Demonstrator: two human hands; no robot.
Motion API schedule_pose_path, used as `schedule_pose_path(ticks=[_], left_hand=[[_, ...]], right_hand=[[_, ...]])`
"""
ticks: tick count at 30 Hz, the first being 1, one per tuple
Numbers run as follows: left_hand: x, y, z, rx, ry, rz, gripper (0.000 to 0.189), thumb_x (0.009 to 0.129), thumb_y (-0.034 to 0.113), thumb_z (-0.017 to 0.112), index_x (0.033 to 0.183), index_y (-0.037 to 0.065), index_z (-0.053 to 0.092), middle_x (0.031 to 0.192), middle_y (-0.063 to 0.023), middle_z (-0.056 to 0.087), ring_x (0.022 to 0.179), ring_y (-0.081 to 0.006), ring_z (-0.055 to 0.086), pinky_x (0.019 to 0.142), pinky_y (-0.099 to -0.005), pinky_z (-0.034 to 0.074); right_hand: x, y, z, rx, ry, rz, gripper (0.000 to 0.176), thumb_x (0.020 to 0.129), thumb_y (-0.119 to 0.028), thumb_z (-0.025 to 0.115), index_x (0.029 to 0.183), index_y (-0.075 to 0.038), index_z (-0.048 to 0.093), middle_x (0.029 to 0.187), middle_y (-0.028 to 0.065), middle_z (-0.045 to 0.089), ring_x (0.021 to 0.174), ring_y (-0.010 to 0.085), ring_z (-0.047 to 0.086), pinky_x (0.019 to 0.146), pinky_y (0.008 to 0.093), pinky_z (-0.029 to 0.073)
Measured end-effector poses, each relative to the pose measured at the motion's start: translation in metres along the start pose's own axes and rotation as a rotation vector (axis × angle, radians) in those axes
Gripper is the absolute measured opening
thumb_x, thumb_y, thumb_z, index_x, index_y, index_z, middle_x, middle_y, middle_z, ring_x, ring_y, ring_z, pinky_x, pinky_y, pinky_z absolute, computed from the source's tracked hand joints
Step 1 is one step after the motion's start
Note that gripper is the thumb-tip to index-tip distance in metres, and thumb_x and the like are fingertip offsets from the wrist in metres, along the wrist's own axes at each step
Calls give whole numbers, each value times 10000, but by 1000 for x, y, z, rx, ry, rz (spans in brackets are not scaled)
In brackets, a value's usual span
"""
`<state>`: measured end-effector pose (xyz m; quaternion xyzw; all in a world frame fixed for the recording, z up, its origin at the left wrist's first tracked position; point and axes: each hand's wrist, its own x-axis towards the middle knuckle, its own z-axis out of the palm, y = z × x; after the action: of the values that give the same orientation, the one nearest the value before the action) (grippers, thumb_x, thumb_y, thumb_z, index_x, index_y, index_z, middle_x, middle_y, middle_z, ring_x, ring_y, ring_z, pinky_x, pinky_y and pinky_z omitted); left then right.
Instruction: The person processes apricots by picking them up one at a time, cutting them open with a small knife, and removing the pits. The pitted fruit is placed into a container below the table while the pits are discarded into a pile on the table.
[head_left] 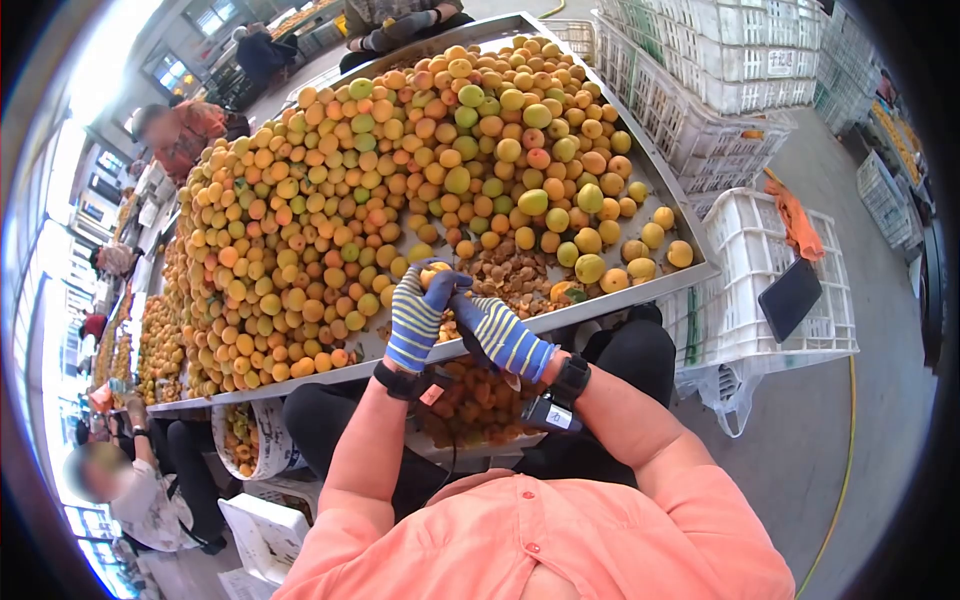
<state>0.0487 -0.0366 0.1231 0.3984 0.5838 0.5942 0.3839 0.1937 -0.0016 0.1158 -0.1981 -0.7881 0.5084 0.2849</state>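
Note:
Both my hands wear blue gloves with pale yellow stripes and meet just above the near edge of the metal-rimmed table [590, 306]. My left hand [420, 312] is closed around an orange-yellow apricot [433, 272], part of which shows at the fingertips. Pressed against it, my right hand [497, 328] has its fingers curled together; whatever they grip is hidden. Beside my hands lies a heap of brown apricot pits [508, 276]. Piled apricots [310, 220], orange to green, cover most of the table. Below my hands, more apricot pieces [480, 400] sit between my knees.
White plastic crates [700, 130] are stacked at the right. A nearer crate [765, 290] carries a dark tablet-like slab [789, 300] and an orange cloth [795, 222]. A white bucket [270, 440] of apricots stands below the table at left. Other people sit along the table.

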Motion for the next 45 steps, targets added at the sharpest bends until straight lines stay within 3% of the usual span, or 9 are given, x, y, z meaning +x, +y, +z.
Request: schedule_pose_path(ticks=[3,6,11,21,25,31,34,39,45], left_hand=[[1,7,7,-219,18,16,287,875,156,609,1084,-25,531,939,-158,659,829,-194,646,747,-290,541],[0,15,12,-72,137,27,302,839,74,626,1103,-23,517,1001,-157,643,832,-162,632,730,-260,542],[-1,23,4,175,98,103,780,817,32,635,1427,-11,152,965,-125,623,831,-148,623,737,-248,530],[-3,16,9,198,253,249,466,863,55,621,1269,2,398,907,-34,553,799,-70,522,683,-200,462],[-2,13,7,172,196,233,428,877,165,610,1236,20,429,955,-51,548,860,-103,537,747,-227,485],[-3,7,5,-451,147,27,376,887,328,635,1112,52,513,917,-53,569,790,-134,571,717,-244,515],[-9,3,14,-612,180,-80,354,894,357,623,1056,53,543,909,-44,575,767,-143,576,701,-247,512],[-9,-19,47,7,294,299,287,971,331,474,991,51,534,848,-34,585,728,-121,558,645,-250,460],[-21,5,51,192,198,244,282,997,281,392,901,42,508,683,-21,574,589,-129,538,571,-268,439]], right_hand=[[4,28,12,-120,199,-165,245,930,-182,473,1004,24,581,799,243,615,748,384,609,624,450,468],[5,14,1,-259,186,108,292,931,-250,493,940,29,576,742,239,619,735,390,615,618,459,474],[6,3,-8,-236,188,139,351,925,-300,526,870,39,597,703,256,608,698,421,601,599,482,460],[4,-2,-4,-38,-33,69,254,962,-192,448,994,25,577,651,175,572,623,352,575,563,417,440],[1,-13,-10,392,-137,279,235,969,-176,424,927,10,561,646,135,545,549,308,527,512,400,420],[6,4,3,-78,385,22,236,940,-250,517,895,-26,575,623,149,588,581,323,599,505,405,432],[12,2,-12,33,495,93,267,925,-299,545,902,-36,581,669,164,621,638,347,629,523,411,449],[9,-4,-13,17,433,108,365,888,-372,570,1030,-36,544,696,184,637,653,357,640,556,413,495],[1,0,-9,-9,449,66,331,897,-350,542,929,-21,535,623,175,606,597,366,617,500,415,474]])
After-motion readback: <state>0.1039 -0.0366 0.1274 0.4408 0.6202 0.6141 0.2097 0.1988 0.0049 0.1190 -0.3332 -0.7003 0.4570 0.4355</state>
